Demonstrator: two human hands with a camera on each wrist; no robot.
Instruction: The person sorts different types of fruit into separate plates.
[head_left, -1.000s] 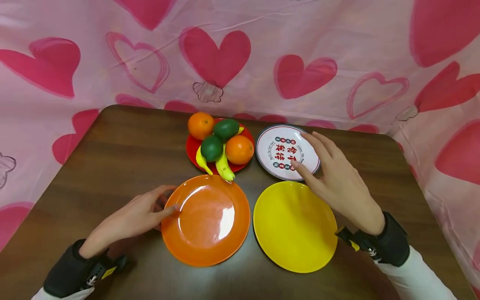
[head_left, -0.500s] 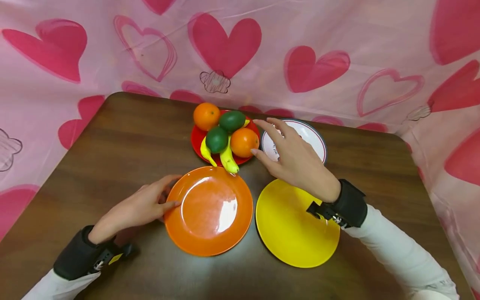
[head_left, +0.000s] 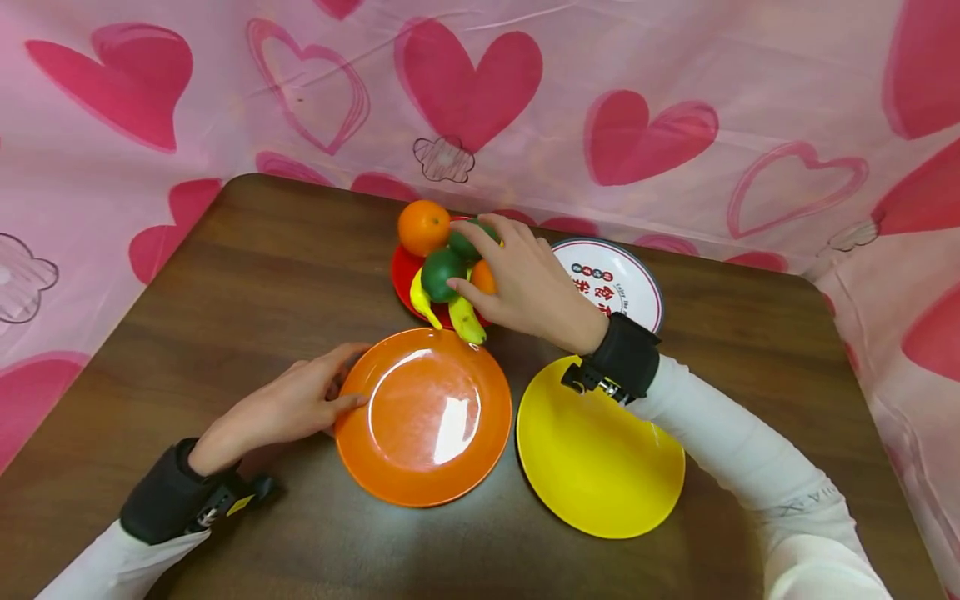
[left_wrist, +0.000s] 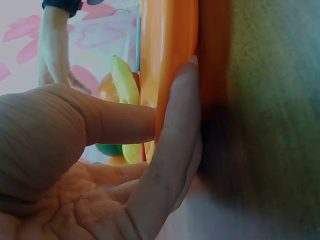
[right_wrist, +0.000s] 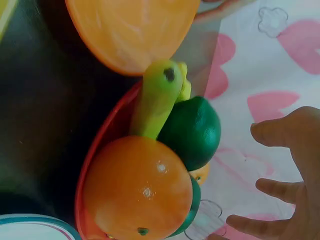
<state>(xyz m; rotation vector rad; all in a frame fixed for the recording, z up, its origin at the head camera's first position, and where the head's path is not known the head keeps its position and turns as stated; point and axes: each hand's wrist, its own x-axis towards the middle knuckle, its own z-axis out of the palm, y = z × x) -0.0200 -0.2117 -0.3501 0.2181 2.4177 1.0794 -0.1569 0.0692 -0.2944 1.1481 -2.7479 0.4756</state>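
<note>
Right grip hung spread at upper centre, nearer green fruit just beneath it; left grip, left of centre, pinched the orange plate by its left edge.

Brown table with orange plate, yellow plate, white plate, red plate

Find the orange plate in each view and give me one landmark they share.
Head: orange plate below and left of centre, its left edge in the left hand.
Left wrist: orange plate near edge-on, top centre, cut off.
Right wrist: orange plate at top, left of centre, cut off.
Shared landmark: bananas.
</note>
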